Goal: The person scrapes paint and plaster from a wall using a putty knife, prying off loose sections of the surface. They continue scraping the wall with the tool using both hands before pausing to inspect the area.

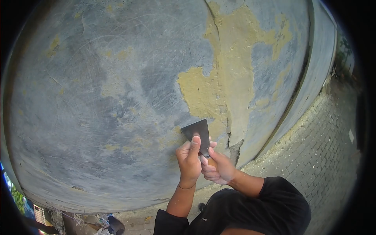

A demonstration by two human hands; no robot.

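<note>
A scraper (200, 131) with a wide dark metal blade and a brownish handle is held up against the wall in both hands. My left hand (188, 163) is closed about the blade's lower part, its thumb lying flat on the metal. My right hand (219, 169) wraps the handle, which is mostly hidden by the fingers. The blade's wide edge points up and overlaps the lower border of a patch of yellow paint (199, 92) on the grey wall (129, 86).
Cracks and a broken-out spot (235, 152) show low on the wall, right of my hands. Brick paving (309, 152), strewn with pale flakes along the wall's foot, runs down the right. Some litter (111, 226) lies at the bottom left.
</note>
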